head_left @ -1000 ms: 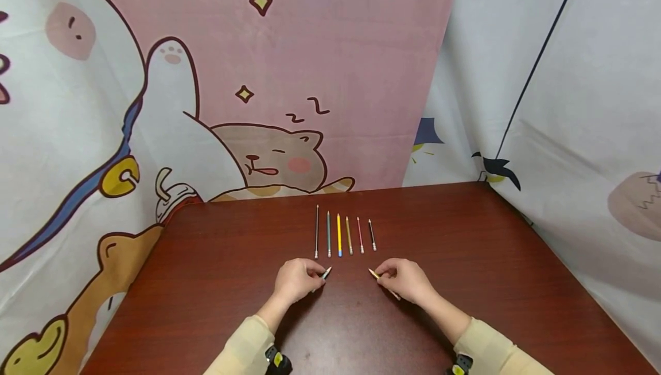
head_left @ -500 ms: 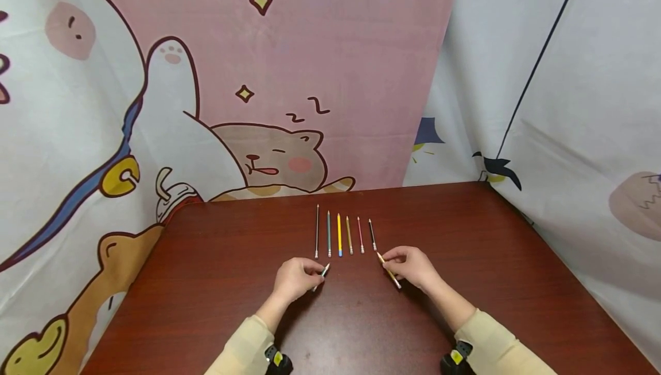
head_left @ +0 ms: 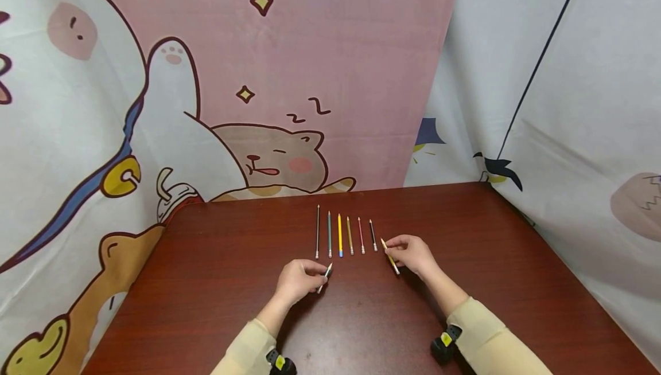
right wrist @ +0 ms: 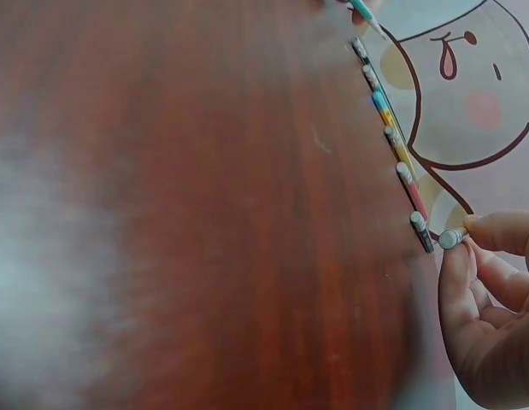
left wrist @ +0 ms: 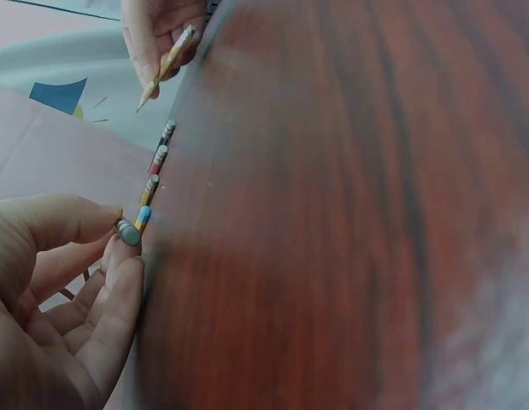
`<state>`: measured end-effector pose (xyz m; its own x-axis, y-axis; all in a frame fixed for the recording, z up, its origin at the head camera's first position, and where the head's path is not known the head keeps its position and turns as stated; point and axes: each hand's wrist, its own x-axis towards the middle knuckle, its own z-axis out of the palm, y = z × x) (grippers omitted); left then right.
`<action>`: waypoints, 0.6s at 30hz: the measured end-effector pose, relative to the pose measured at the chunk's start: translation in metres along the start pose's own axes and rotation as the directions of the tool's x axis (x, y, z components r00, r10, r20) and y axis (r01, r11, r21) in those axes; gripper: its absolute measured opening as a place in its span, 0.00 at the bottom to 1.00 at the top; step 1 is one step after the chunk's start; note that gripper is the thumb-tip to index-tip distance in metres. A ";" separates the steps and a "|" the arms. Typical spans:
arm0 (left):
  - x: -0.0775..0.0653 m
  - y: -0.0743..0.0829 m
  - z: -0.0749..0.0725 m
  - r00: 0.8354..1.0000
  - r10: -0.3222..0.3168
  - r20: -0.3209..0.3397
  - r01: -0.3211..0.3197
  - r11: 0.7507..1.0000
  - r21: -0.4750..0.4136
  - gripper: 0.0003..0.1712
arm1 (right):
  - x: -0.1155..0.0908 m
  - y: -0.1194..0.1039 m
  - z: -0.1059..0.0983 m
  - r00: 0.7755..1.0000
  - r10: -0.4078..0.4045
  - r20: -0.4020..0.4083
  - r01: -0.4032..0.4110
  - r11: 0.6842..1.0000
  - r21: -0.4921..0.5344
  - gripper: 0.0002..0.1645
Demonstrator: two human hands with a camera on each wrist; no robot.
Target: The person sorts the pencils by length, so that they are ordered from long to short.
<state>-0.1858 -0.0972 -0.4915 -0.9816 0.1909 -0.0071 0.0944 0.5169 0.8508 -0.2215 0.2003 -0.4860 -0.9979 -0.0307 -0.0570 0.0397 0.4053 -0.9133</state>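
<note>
My left hand (head_left: pixel 296 280) pinches a short teal pencil (right wrist: pixel 363 12) between thumb and fingertips, its sharpened tip slanting away from me. In the left wrist view the pencil's eraser end faces the camera. A yellow pencil (head_left: pixel 391 260) is pinched in my right hand (head_left: pixel 415 254), point up and left, just right of a row of pencils. From left to right, that row holds a long dark pencil (head_left: pixel 317 231), a teal pencil (head_left: pixel 329 234), a bright yellow pencil (head_left: pixel 339 234), a golden pencil (head_left: pixel 350 236), a red pencil (head_left: pixel 361 236) and a short black pencil (head_left: pixel 373 235).
Everything lies on a dark red-brown wooden table (head_left: pixel 232 283). A cartoon-printed cloth (head_left: pixel 372 77) hangs along its back edge, with white cloth (head_left: pixel 578 134) at the right side. Both wrists carry small black cameras (head_left: pixel 444 345).
My right hand has moved forward and slightly right with the yellow pencil, from below the row to beside the short black pencil. My left hand stays nearly in place, its pencil turned slightly more upright.
</note>
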 end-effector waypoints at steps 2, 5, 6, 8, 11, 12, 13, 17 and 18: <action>-0.001 0.001 0.001 1.000 -0.002 0.001 0.002 0.999 -0.039 0.11 | 0.005 0.000 0.000 1.000 0.014 -0.015 -0.014 1.000 -0.004 0.11; -0.002 0.003 0.002 1.000 -0.007 -0.003 0.007 0.996 -0.091 0.11 | 0.014 0.000 0.000 0.999 0.025 -0.028 -0.026 0.999 -0.024 0.11; -0.002 0.003 0.002 1.000 -0.003 -0.006 0.002 0.994 -0.108 0.11 | 0.016 0.000 0.000 0.999 0.029 -0.033 -0.030 0.999 -0.030 0.11; -0.003 0.004 0.003 1.000 -0.001 -0.012 0.000 0.989 -0.148 0.10 | 0.022 0.000 -0.001 0.999 0.031 -0.037 -0.033 0.998 -0.047 0.12; -0.004 0.005 0.004 1.000 0.002 -0.018 -0.006 0.974 -0.226 0.11 | 0.030 0.000 -0.001 0.998 0.041 -0.054 -0.045 0.996 -0.080 0.13; -0.004 0.005 0.004 1.000 0.002 -0.020 -0.007 0.967 -0.254 0.11 | 0.033 0.000 0.000 0.997 0.044 -0.062 -0.050 0.994 -0.095 0.14; -0.004 0.005 0.005 1.000 0.001 -0.020 -0.006 0.960 -0.280 0.11 | 0.035 0.000 0.000 0.996 0.048 -0.070 -0.055 0.992 -0.110 0.14; -0.005 0.006 0.006 1.000 -0.004 -0.017 -0.002 0.940 -0.341 0.12 | 0.043 -0.001 0.004 0.993 0.044 -0.108 -0.062 0.983 -0.173 0.14; -0.006 0.006 0.007 1.000 -0.003 -0.017 -0.003 0.937 -0.348 0.12 | 0.045 -0.001 0.005 0.993 0.042 -0.115 -0.062 0.981 -0.184 0.14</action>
<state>-0.1787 -0.0897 -0.4902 -0.9845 0.1755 -0.0006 0.0338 0.1933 0.9806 -0.2662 0.1940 -0.4892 -0.9946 0.0914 -0.0483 0.0919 0.5677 -0.8181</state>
